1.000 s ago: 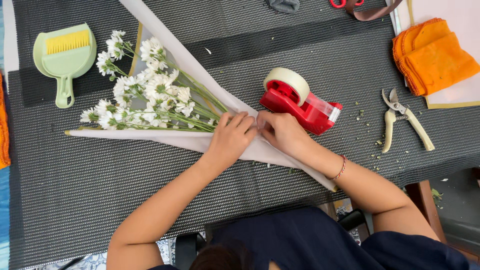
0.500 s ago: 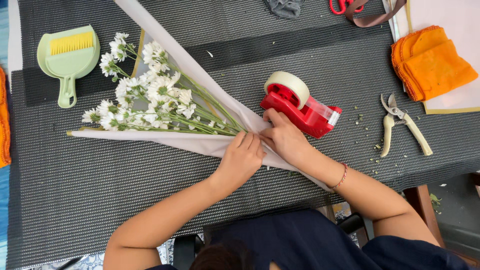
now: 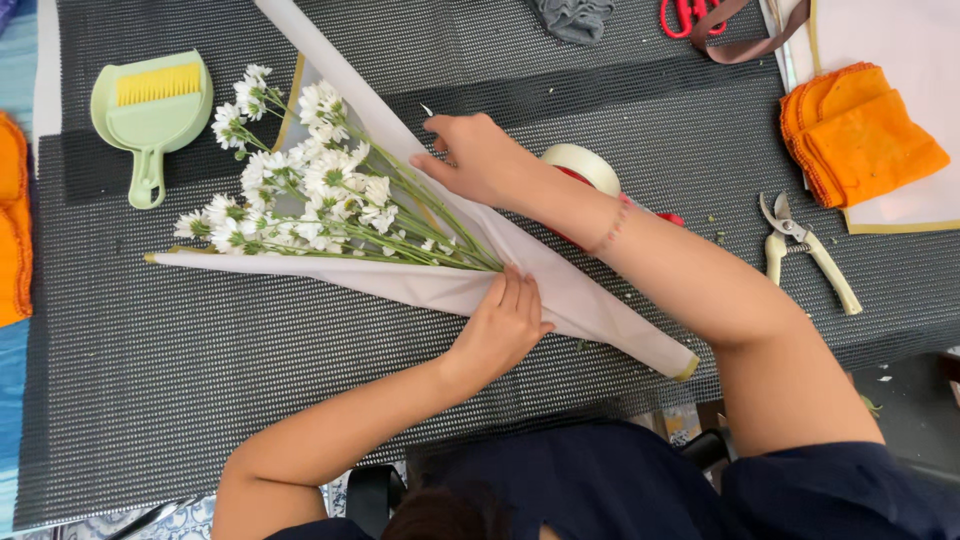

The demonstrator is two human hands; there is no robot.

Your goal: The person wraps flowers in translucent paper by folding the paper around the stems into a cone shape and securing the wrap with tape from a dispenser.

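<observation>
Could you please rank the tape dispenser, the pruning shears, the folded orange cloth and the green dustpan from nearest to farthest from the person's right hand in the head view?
From the right hand:
1. White tape roll on its red dispenser, just right of the hand, partly under the forearm.
2. Cream-handled metal pruning shears, farther right.
3. Light green plastic dustpan with yellow brush, far left; folded orange cloth, far right. Too close to call.

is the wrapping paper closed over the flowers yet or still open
Still open. The white wrapping paper lies spread under the daisies, blooms uncovered. The left hand presses its lower flap; the right hand grips the upper edge.
</observation>
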